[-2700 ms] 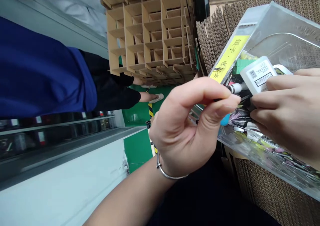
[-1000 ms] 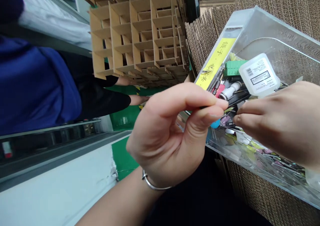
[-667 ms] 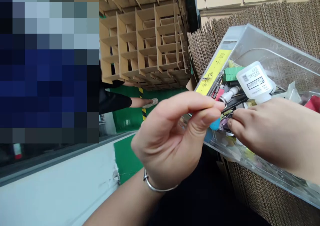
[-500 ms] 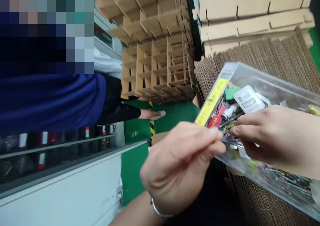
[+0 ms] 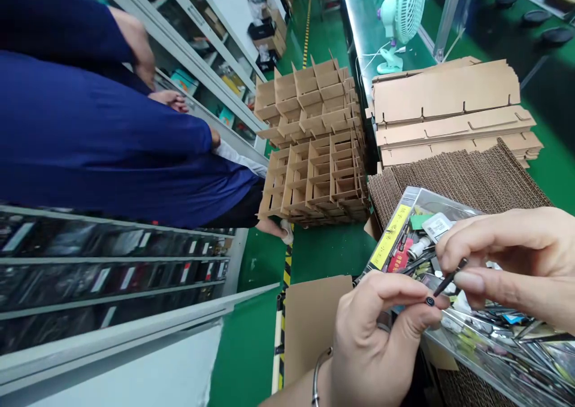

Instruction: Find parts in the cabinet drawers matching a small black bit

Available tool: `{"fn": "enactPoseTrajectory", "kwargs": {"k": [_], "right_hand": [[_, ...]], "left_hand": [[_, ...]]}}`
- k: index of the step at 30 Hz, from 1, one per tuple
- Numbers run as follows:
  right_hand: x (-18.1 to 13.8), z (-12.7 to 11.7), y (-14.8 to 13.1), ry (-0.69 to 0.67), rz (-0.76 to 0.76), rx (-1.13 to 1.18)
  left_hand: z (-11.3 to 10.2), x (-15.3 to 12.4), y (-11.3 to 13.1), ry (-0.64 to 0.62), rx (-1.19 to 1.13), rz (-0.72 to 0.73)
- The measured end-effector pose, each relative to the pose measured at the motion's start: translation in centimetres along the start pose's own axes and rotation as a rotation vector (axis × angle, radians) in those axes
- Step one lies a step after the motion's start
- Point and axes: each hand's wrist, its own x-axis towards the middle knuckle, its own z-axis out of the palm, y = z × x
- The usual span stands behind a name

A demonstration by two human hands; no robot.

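Note:
My left hand (image 5: 381, 341), with a metal bangle on the wrist, pinches one end of a thin black rod (image 5: 442, 286). My right hand (image 5: 512, 263) pinches the rod's other end between thumb and fingers. Both hands hover over the near edge of a clear plastic box (image 5: 417, 200) with a yellow label (image 5: 390, 237). The box holds several small tools, a white bottle (image 5: 435, 226) and a green part (image 5: 420, 220).
Stacks of cardboard cell dividers (image 5: 317, 149) stand on the green floor. Flat notched cardboard strips (image 5: 449, 110) lie on corrugated sheets (image 5: 467, 170). A person in blue (image 5: 103, 131) stands at left by shelving (image 5: 112, 275). A small fan (image 5: 402, 11) sits on a far bench.
The view has tilted up and back, showing the aisle and fan. My hands have dropped lower in view. My right hand now grips the black rod together with my left.

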Motion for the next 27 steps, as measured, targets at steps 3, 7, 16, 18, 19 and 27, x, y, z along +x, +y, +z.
{"fn": "enactPoseTrajectory", "kwargs": {"k": [3, 7, 16, 18, 19, 27], "right_hand": [[0.1, 0.1, 0.0, 0.000, 0.011, -0.043], [0.2, 0.2, -0.3, 0.014, 0.024, -0.083], [0.3, 0.0, -0.2, 0.007, -0.071, -0.156], [0.5, 0.0, 0.0, 0.022, -0.211, -0.230], [0.6, 0.0, 0.1, 0.023, -0.273, -0.274], [0.1, -0.5, 0.4, 0.207, -0.339, -0.565]], "left_hand": [[0.0, -0.1, 0.0, 0.022, -0.042, -0.020], [0.2, 0.3, 0.4, 0.030, 0.035, 0.007], [0.2, 0.8, 0.7, 0.054, 0.153, 0.058], [0.2, 0.8, 0.5, 0.049, 0.173, 0.085], [0.2, 0.8, 0.5, 0.046, 0.186, 0.101], [-1.6, 0.7, 0.3, -0.055, 0.256, 0.174]]}}
